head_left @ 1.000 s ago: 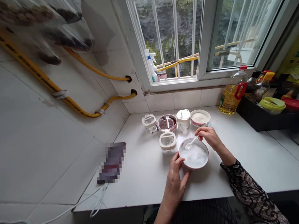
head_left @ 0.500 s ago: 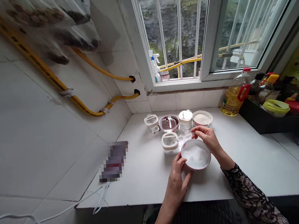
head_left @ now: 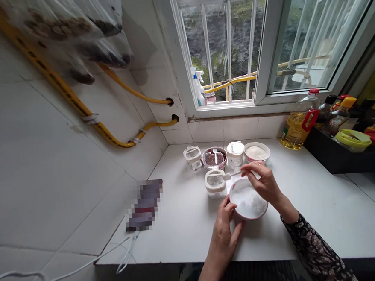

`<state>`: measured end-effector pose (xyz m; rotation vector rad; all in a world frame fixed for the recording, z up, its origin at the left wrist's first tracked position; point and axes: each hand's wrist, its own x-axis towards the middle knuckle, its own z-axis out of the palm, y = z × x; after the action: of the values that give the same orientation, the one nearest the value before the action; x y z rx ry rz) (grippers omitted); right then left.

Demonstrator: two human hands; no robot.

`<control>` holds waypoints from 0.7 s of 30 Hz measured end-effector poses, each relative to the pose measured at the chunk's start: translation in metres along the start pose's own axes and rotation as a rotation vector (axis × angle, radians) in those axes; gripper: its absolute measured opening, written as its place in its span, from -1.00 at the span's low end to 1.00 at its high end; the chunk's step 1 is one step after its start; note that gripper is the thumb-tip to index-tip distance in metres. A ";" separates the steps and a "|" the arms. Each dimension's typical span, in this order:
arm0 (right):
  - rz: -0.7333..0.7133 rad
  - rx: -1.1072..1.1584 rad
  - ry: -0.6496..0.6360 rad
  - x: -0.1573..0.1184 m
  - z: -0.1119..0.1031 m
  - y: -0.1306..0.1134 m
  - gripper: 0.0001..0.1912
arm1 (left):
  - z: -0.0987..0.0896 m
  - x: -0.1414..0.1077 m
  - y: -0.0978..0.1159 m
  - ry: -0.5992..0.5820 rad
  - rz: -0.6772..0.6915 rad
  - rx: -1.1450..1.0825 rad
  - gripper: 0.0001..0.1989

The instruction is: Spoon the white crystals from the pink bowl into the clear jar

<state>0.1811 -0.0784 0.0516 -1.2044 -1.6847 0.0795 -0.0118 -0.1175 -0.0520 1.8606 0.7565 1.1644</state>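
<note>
A white spoon (head_left: 231, 175) extends from the pinched fingertips of the right hand (head_left: 263, 181) over the front jar (head_left: 215, 182), while the left hand (head_left: 224, 226), thumb and fingers parted, steadies a bowl (head_left: 248, 199) of white grains between the hands.

Three bowls (head_left: 248, 199), three small jars (head_left: 215, 183) and at least three spoons (head_left: 231, 175) are on or above the table (head_left: 180, 226), with two hands (head_left: 224, 232). Far right: one large bottle (head_left: 294, 128), at least three smaller bottles (head_left: 336, 118).
</note>
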 end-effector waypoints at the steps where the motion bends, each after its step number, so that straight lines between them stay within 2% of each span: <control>1: 0.051 -0.011 -0.002 0.000 -0.005 0.003 -0.80 | 0.000 0.000 0.000 -0.003 0.000 0.003 -0.61; 5: 0.136 -0.095 -0.105 -0.002 -0.012 0.014 -0.78 | 0.001 -0.001 -0.001 0.005 -0.015 -0.002 -0.61; 10: 0.147 -0.098 -0.266 -0.006 -0.001 0.017 -0.78 | 0.001 -0.003 -0.002 0.006 -0.035 0.006 -0.61; 13: 0.233 -0.030 -0.244 -0.005 -0.001 0.018 -0.77 | 0.001 -0.003 -0.002 0.004 -0.042 0.002 -0.61; 18: 0.474 0.144 -0.167 -0.002 -0.011 0.020 -0.80 | 0.000 -0.001 -0.001 -0.004 -0.035 -0.007 -0.61; 21: 0.547 0.209 -0.135 0.000 -0.013 0.019 -0.81 | 0.000 0.000 0.001 -0.006 -0.020 0.001 -0.61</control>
<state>0.2037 -0.0749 0.0467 -1.4895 -1.3739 0.6677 -0.0122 -0.1179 -0.0512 1.8525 0.7707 1.1461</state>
